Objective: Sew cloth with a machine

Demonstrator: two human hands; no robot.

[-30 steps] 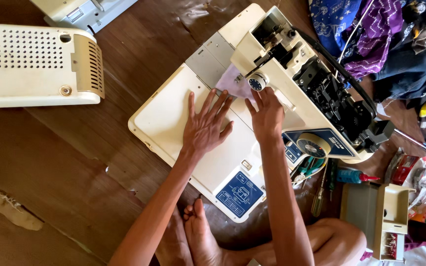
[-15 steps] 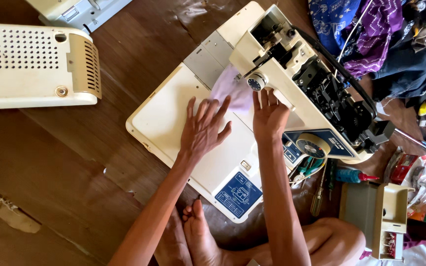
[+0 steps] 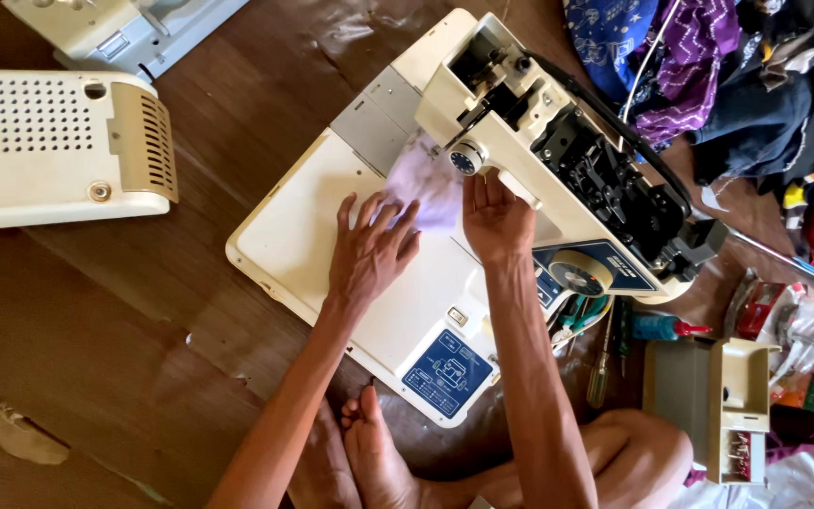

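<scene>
Hands at work on a cream sewing machine [image 3: 520, 160], its top cover off and its inner parts showing, seen from above on a dark wooden floor [image 3: 96, 330]. The left hand [image 3: 369, 250] lies flat and open, fingers spread, pressing a small pale lilac scrap of cloth [image 3: 421, 184] against the machine's flat bed [image 3: 303, 226]. The right hand [image 3: 496, 221], fingers straight and together, rests on the scrap's other edge just below the needle area, gripping nothing that can be seen. A cream vented cover [image 3: 58, 146] lies well apart at left. Screwdrivers [image 3: 605, 349] and a small blue bottle [image 3: 661, 327] sit beside the machine's right end, near a heap of coloured clothes [image 3: 737, 75].
</scene>
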